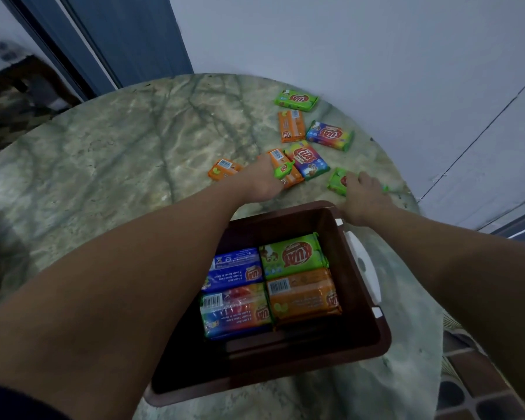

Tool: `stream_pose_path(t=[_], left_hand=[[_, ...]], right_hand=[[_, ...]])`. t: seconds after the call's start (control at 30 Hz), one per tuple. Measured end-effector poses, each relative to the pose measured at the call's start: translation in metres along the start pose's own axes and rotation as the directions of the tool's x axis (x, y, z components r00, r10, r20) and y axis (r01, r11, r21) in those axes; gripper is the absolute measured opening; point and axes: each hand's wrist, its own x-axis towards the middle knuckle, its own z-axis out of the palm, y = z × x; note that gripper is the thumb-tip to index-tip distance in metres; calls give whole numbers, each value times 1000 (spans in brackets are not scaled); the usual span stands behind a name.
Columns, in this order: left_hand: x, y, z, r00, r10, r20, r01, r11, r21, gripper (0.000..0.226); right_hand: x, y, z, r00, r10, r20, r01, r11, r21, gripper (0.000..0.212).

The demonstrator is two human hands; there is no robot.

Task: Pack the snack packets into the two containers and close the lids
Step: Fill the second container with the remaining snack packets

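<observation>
packets in the brown container read "kua"; left hand grips an orange packet, right hand lies flat on a green packet, fingers' grip unclear

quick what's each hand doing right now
Left hand: closing on an orange snack packet, grip not confirmed.
Right hand: laid on a green snack packet, grip unclear.
</observation>
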Motion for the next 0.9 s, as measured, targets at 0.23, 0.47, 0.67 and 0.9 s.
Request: stream_pose_path(t=[0.23,0.47,0.67,0.9], left_hand=[[2,-2,5,1000,-9,-18,8,999,-31,71],[-5,-4,2,996,-47,-79,37,991,-132,61],[-18,-9,-8,977,-33,-209,-3,986,-166,54],[-56,-14,-23,953,18,-303,-76,980,-182,50]], right_hand=[[-6,0,-1,996,93,16,-93,996,13,66],[-12,-16,-18,991,99,-89,-68,951,303,76],[-26,-38,-46,980,99,-171,23,803,596,80],[-54,-71,-62,949,13,-316,203,744,637,69]])
